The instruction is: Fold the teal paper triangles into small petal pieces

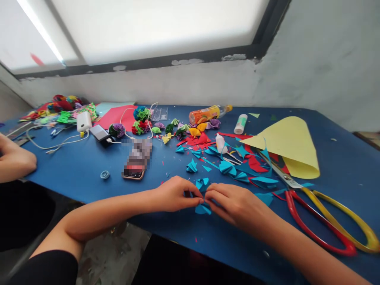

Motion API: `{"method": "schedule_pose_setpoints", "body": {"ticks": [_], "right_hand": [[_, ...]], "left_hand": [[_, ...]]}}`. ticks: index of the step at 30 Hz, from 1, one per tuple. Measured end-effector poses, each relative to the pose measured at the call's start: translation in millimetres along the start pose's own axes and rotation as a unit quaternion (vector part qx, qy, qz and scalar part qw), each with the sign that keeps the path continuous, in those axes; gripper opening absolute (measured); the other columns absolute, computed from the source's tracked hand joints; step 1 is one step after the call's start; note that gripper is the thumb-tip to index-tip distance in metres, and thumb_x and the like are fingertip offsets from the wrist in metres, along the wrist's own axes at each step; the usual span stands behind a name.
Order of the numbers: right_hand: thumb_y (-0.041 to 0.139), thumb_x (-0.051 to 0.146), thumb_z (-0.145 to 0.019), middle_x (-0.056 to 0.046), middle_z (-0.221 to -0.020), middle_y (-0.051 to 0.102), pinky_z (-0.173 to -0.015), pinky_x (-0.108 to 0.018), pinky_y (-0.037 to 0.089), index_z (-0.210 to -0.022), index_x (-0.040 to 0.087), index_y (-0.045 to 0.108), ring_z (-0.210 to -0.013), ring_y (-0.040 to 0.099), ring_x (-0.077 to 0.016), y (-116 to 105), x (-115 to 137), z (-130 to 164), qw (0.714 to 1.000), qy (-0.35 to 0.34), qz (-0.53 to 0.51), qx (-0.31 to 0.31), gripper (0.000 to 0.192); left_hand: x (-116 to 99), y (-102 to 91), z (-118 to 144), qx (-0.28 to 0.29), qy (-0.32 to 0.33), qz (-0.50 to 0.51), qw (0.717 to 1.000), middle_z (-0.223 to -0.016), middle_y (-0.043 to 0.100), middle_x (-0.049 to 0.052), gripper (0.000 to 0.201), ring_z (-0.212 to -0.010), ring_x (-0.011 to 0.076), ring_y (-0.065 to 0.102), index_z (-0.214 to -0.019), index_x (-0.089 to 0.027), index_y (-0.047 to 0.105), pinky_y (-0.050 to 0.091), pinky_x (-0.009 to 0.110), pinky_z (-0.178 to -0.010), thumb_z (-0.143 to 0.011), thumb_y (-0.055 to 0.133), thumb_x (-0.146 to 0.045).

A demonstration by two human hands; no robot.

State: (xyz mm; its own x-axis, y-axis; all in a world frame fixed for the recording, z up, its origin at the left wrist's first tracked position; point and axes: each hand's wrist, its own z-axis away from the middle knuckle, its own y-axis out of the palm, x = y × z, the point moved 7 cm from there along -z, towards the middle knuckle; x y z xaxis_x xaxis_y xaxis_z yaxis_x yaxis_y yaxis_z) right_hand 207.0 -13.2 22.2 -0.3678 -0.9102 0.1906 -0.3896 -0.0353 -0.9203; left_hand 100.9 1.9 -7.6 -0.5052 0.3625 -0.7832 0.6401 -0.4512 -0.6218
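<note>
A person's left hand (175, 194) and right hand (234, 204) meet over a blue surface (77, 168), the fingers (198, 194) of both pressed together in a pinch on a small folded piece of blue paper (203, 208) that lies flat between them. Just beyond the fingertips sits another folded blue piece (202, 183), and farther out a scatter of blue paper fans (227, 168) and red scraps (255, 163) spreads across the surface. To the right of the fingers lie large scissors (320, 215) with red and yellow handles, their blades pointing toward a curled yellow sheet (289, 144). Past the fans stand a small glue bottle (220, 143), a white glue stick (240, 124) and a plastic drink bottle (209, 113) on its side. To the left of the fingers rest a phone (137, 160), a small round cap (105, 174), a white charger (84, 121) with cables, and a cluster of colourful paper flowers (141, 120). At the far left edge, another person's hand (14, 158) rests on the surface, well apart from the pinching fingers.
</note>
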Motion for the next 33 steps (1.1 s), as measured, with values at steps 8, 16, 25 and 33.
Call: {"method": "schedule_pose_setpoints", "body": {"ticks": [8, 16, 25, 33], "right_hand": [[0.045, 0.031, -0.089, -0.003, -0.076, 0.065, -0.063, -0.024, 0.046, -0.081, 0.019, 0.062, -0.067, 0.06, -0.0149, 7.3, -20.6, -0.3, 0.955, 0.171, -0.24, -0.019, 0.023], [0.048, 0.038, -0.086, -0.005, -0.076, 0.067, -0.062, -0.026, 0.048, -0.081, 0.018, 0.066, -0.068, 0.061, -0.0173, 11.1, -24.6, 0.7, 0.934, 0.222, -0.281, 0.014, 0.027], [0.048, 0.041, -0.086, -0.006, -0.078, 0.067, -0.064, -0.028, 0.05, -0.082, 0.018, 0.066, -0.069, 0.062, -0.0182, 7.4, -26.2, -0.1, 0.936, 0.213, -0.278, -0.019, 0.029], [0.05, 0.038, -0.084, -0.004, -0.072, 0.065, -0.058, -0.025, 0.049, -0.078, 0.018, 0.063, -0.064, 0.06, -0.0164, -3.1, -29.3, -0.6, 0.935, 0.236, -0.261, -0.053, 0.025]], "left_hand": [[-8.2, -10.2, 2.2, -0.067, 0.041, -0.018, 0.997, -0.069, 0.066, 0.001, 0.014, -0.06, 0.0074, 0.055, -0.081, -0.012, 0.07, 0.039, 0.015, -0.056, -0.079, 0.06, -0.022], [-6.3, -8.9, 3.7, -0.064, 0.052, -0.017, 0.996, -0.07, 0.066, 0.002, 0.015, -0.061, 0.0076, 0.056, -0.082, -0.013, 0.07, 0.039, 0.014, -0.053, -0.079, 0.061, -0.024], [-9.8, -12.2, 4.6, -0.101, 0.094, -0.034, 0.99, -0.07, 0.066, 0.004, 0.02, -0.061, 0.008, 0.057, -0.082, -0.013, 0.07, 0.043, 0.014, -0.054, -0.083, 0.056, -0.027], [-16.4, -24.1, 8.1, -0.17, 0.108, -0.034, 0.979, -0.073, 0.065, 0.005, 0.02, -0.064, 0.0087, 0.058, -0.084, -0.012, 0.067, 0.048, 0.015, -0.055, -0.083, 0.054, -0.028]]}}
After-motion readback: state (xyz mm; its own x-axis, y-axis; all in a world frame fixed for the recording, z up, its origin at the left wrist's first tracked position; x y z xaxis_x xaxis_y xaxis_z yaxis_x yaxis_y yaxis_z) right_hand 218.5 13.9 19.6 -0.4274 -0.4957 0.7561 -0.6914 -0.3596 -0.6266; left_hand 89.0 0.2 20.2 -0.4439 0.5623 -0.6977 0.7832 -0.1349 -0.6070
